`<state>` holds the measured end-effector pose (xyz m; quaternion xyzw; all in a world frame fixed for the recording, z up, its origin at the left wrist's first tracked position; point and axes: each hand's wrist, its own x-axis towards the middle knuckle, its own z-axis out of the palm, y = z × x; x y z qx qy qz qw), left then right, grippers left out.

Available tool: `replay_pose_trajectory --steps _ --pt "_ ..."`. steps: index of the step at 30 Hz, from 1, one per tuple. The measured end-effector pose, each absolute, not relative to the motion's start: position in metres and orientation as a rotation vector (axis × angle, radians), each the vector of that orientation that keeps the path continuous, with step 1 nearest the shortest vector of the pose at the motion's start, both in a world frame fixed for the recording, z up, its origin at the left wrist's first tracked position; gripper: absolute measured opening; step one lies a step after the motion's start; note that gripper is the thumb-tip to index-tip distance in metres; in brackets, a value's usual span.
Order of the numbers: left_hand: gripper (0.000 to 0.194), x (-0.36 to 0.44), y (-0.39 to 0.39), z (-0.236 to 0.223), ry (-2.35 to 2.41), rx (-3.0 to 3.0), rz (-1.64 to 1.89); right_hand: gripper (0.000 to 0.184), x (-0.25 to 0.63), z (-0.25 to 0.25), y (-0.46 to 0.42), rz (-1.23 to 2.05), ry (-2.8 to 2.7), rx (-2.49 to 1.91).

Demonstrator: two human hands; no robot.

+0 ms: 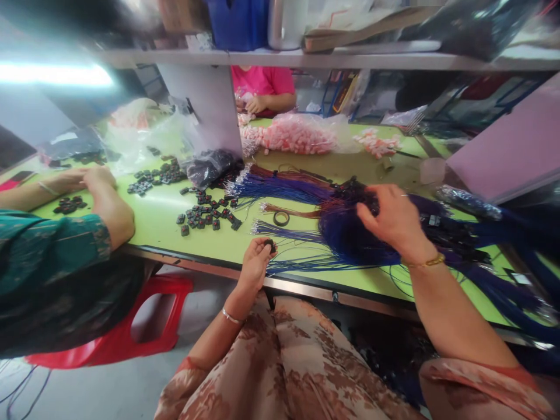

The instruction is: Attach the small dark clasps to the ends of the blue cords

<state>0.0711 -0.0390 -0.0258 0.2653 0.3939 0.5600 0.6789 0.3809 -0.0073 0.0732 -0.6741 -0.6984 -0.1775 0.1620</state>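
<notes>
My left hand point(254, 263) is closed at the table's front edge, pinching a small black plastic piece point(270, 246) between thumb and fingers. Thin dark wires run close beside that piece. Farther right, my right hand point(391, 219) is over a bundle of blue and purple wires point(350, 233), its thumb apart from its fingers. Dark connectors point(352, 189) lie by its fingertips; whether they touch is hard to see. Brown wires point(293, 211) with pale terminal ends lie left of the bundle, near a roll of black tape point(281, 219).
Small black pieces point(205, 213) are scattered left of the wires. A co-worker's arm point(107, 204) rests at the left, above a red stool point(161, 315). Behind stand an upright panel point(205, 105) and a bag of pink-white parts point(301, 134). A shelf point(350, 60) crosses overhead; another person sits opposite.
</notes>
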Motion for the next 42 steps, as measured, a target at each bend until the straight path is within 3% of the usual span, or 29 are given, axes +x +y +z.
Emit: replay_pose_trajectory --steps 2,5,11,14,17,21,32,42 --pt "0.031 0.071 -0.039 -0.026 0.885 0.597 1.258 0.058 0.37 0.058 0.002 -0.41 -2.145 -1.761" --pt "0.032 0.07 -0.039 -0.027 0.885 0.586 1.254 0.072 0.368 0.023 0.017 -0.401 -2.202 -1.848" --pt "0.032 0.07 -0.039 -0.028 0.88 0.577 1.257 0.079 0.38 -0.003 0.026 -0.363 -2.173 -1.989" --pt "0.033 0.07 -0.039 -0.027 0.87 0.577 1.259 0.072 0.375 0.019 0.026 -0.337 -2.147 -1.877" --pt "0.034 0.07 -0.04 -0.026 0.871 0.582 1.259 0.051 0.359 0.041 0.03 -0.319 -2.123 -1.62" --pt "0.032 0.07 -0.04 -0.024 0.877 0.59 1.256 0.035 0.324 0.048 0.042 -0.067 -2.349 -1.343" --pt "0.032 0.071 -0.04 -0.025 0.902 0.564 1.271 0.022 0.263 0.015 0.098 0.279 -2.437 -1.92" --pt "0.031 0.075 -0.041 -0.018 0.996 0.673 1.284 0.025 0.268 0.016 0.093 0.053 -2.452 -1.831"
